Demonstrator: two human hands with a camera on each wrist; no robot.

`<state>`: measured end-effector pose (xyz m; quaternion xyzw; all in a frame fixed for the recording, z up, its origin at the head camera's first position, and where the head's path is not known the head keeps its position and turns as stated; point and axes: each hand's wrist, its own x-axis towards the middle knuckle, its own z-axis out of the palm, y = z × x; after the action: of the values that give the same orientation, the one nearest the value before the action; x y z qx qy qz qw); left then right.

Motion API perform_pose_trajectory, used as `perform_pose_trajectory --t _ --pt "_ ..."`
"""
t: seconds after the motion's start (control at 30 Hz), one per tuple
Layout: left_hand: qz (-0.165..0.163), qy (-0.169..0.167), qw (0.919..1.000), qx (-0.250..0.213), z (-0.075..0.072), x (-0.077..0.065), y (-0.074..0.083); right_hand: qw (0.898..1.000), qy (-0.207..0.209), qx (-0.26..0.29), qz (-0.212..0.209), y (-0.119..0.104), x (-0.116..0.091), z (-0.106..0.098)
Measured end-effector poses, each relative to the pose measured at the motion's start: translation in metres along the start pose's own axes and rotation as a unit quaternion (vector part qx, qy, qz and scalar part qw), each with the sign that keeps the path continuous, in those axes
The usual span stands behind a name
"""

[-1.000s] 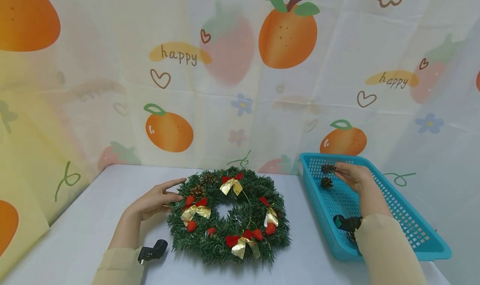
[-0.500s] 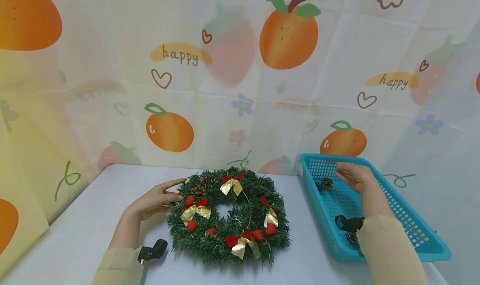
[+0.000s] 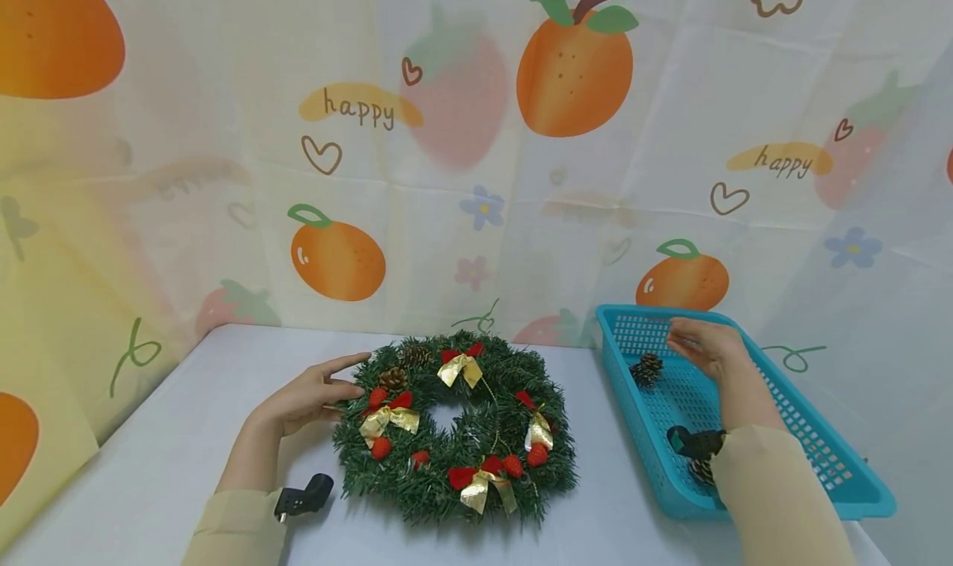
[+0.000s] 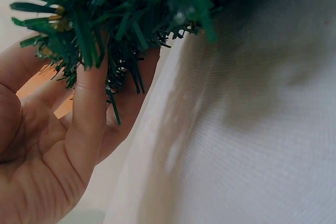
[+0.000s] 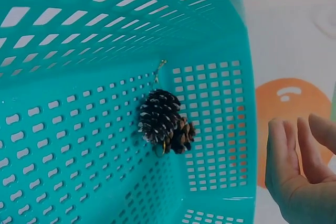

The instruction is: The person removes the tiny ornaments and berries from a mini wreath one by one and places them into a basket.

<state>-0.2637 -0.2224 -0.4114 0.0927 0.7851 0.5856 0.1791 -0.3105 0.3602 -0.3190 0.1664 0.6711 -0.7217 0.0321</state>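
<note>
basket wall (image 3: 631, 413) btwn r hand (image 3: 711, 347) & wreath (image 3: 521, 371); cloth (image 3: 432, 251) behind

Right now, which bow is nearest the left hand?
The left bow on the wreath; the back bow, right bow and front bow lie farther from the left hand.
</note>
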Motion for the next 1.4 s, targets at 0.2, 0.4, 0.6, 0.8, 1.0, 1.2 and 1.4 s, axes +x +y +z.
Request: perform_pose_trajectory --t 0.2,0.4,0.6,0.8,1.0,1.2,1.4 --pt "0.000 0.001 1.0000 0.000 0.000 0.000 -0.001 1.000 0.016 -0.004 -0.006 -0.003 0.001 0.003" --pt "0.001 0.002 1.0000 -0.001 0.000 0.000 -0.002 1.000 0.005 -0.010 -0.004 -0.009 0.000 0.005" --pt "0.000 0.003 1.0000 -0.004 0.000 -0.001 -0.003 1.000 0.001 -0.009 -0.022 -0.013 -0.003 0.010" --pt "-0.004 0.002 0.9999 -0.010 0.001 -0.003 -0.001 0.999 0.007 -0.029 -0.039 -0.016 -0.006 0.018" --pt "-0.002 0.006 1.0000 -0.006 0.001 -0.003 -0.002 0.999 -0.009 0.004 -0.046 -0.022 -0.011 0.023" --pt "-0.005 0.005 0.9999 -0.008 0.001 -0.002 -0.001 0.996 -0.048 0.046 -0.052 -0.027 -0.017 0.028" --pt "-0.003 0.005 1.0000 -0.008 0.001 0.000 -0.001 0.991 -0.088 0.080 -0.055 -0.032 -0.022 0.038"
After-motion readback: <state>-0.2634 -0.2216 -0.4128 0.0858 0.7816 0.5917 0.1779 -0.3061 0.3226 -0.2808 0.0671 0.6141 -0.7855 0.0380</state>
